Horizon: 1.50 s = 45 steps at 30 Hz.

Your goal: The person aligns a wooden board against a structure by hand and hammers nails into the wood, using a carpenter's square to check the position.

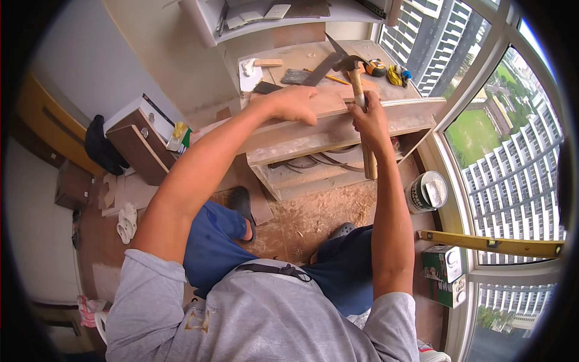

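Note:
My right hand [372, 116] is closed around the wooden handle [357, 86] of a claw hammer, its steel head [349, 63] up and the handle's butt pointing down. Just left of it is a wooden board [329, 103], lying along the front of the wooden workbench [289, 149]. My left hand [294, 105] grips this board, thumb on the near side and fingers over the top; the fingertips are partly hidden. Behind the hands, a handsaw blade [322, 69], a pencil [334, 78] and a tape measure [375, 68] rest on the bench top.
Wood shavings [312, 203] cover the floor by my feet. A tub [425, 192] stands right of the bench, near a yellow spirit level [493, 243] and green-and-white boxes [445, 289] along the window. Brown drawer boxes [140, 149] sit left. A shelf [298, 22] overhangs the bench.

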Tool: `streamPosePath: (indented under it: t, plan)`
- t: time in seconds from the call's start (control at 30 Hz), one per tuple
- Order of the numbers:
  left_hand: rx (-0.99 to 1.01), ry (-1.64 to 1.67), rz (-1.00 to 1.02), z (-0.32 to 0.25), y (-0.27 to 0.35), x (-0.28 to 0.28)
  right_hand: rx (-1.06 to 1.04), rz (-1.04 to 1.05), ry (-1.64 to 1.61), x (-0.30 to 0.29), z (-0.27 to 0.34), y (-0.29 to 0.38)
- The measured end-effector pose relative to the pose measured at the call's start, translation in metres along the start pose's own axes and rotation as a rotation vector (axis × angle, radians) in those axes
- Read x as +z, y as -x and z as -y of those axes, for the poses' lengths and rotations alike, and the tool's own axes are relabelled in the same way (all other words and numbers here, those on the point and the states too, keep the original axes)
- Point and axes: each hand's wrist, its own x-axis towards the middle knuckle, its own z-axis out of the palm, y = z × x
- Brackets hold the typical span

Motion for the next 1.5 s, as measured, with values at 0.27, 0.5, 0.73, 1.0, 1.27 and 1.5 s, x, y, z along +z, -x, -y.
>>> streamPosePath:
  t: [0.27, 0.5, 0.73, 1.0, 1.27, 1.5]
  plan:
    - [-0.009, 0.049, 0.054, -0.002, -0.005, -0.001, -0.074, -0.019, 0.032, -0.001, -0.017, -0.005]
    - [0.028, 0.078, 0.007, 0.015, -0.003, -0.001, -0.018, 0.011, -0.026, 0.0, 0.006, 0.0]
    - [0.039, 0.009, -0.013, 0.012, -0.001, 0.011, 0.075, 0.016, -0.115, 0.0, 0.03, 0.011]
    - [0.169, 0.354, -0.321, 0.09, -0.017, -0.061, 0.137, 0.017, -0.054, 0.016, 0.032, 0.005]
    - [0.27, -0.31, 0.042, 0.129, -0.028, -0.048, 0.23, 0.037, -0.043, 0.013, 0.043, 0.007]
    - [0.156, -0.332, 0.201, 0.127, -0.045, -0.038, 0.241, -0.003, 0.036, 0.018, 0.041, 0.008]
